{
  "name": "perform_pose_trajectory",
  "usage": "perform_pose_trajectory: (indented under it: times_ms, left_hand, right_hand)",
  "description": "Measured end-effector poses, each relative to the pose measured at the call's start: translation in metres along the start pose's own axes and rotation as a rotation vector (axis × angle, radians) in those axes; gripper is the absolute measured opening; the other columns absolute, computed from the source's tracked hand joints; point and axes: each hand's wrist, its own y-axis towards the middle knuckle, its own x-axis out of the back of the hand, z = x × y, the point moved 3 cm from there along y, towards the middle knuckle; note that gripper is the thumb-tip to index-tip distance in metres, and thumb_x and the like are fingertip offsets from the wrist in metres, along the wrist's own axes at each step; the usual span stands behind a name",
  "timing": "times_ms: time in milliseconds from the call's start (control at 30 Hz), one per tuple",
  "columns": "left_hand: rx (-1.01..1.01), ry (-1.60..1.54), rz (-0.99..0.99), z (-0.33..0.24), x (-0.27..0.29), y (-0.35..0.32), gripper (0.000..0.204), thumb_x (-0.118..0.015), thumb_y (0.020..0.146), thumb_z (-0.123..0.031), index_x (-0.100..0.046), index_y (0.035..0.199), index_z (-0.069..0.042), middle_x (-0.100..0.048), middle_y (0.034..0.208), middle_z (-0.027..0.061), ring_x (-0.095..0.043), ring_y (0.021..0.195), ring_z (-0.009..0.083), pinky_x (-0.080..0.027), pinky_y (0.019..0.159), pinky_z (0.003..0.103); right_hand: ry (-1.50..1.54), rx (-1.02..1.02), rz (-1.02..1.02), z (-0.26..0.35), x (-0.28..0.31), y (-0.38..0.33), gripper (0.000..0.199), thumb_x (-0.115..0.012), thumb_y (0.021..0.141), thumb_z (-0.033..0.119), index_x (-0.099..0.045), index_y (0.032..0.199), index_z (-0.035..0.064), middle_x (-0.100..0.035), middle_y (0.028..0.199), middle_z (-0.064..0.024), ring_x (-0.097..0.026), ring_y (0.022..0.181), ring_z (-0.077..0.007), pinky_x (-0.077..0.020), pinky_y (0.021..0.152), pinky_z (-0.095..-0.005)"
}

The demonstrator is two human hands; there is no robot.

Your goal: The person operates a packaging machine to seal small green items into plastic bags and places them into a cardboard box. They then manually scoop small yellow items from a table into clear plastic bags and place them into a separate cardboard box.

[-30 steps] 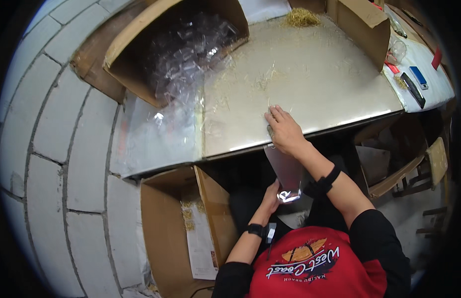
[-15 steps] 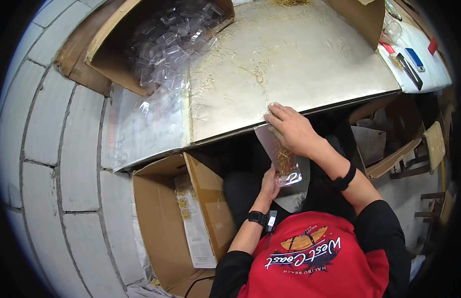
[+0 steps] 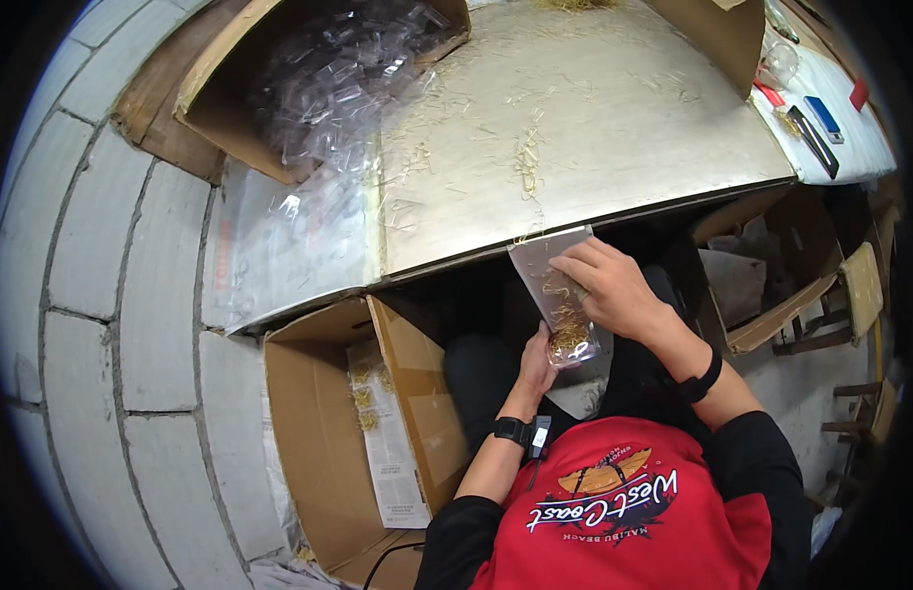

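My left hand (image 3: 538, 362) grips a clear plastic box (image 3: 586, 352) from its left side, below the table's front edge. Thin gold-coloured wire pieces (image 3: 569, 344) are heaped in it. A grey sloping chute (image 3: 550, 254) runs from the table edge down to the box, with some loose wire pieces scattered along it. My right hand (image 3: 614, 287) lies over the chute's right side, its fingers stretched out and seemingly holding nothing; its palm side is hidden. A thin line of wire pieces (image 3: 526, 167) leads across the pale tabletop (image 3: 634, 147) to the chute.
Many clear plastic boxes (image 3: 329, 108) spill from a cardboard box at the far left. An open carton (image 3: 309, 433) stands low on the left, another carton (image 3: 742, 324) under the table at right. Pliers (image 3: 813, 141) and a blue object (image 3: 822, 116) lie at far right.
My right hand has drawn back from the table edge, down and to the right along the chute. More wire pieces show on the chute. My left hand stays on the box.
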Motion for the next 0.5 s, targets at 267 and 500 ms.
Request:
perform_pose_trajectory:
  times_ms: [267,500]
  left_hand:
    - [0.047,0.024,0.011,0.001,0.005,0.005,0.049,-0.030,0.098,-0.039,-0.041,0.126,0.000,-0.057,0.114,0.0154,-0.064,0.091,0.0263,-0.058,0.060,0.036]
    - [0.026,0.006,0.046,-0.010,0.009,0.003,0.046,-0.033,0.098,-0.034,-0.042,0.127,0.001,-0.055,0.120,0.0144,-0.059,0.103,0.0266,-0.051,0.087,0.038]
  right_hand:
    - [0.050,0.078,-0.116,-0.007,-0.004,0.007,0.037,-0.058,0.073,0.002,-0.056,0.111,0.0007,-0.056,0.113,-0.0136,-0.053,0.107,-0.0305,-0.0453,0.089,-0.0367]
    - [-0.263,0.108,0.088,-0.037,-0.032,0.031,0.042,-0.051,0.089,0.026,-0.049,0.123,0.0022,-0.044,0.134,-0.0142,-0.035,0.130,-0.0267,-0.0278,0.106,-0.0446]
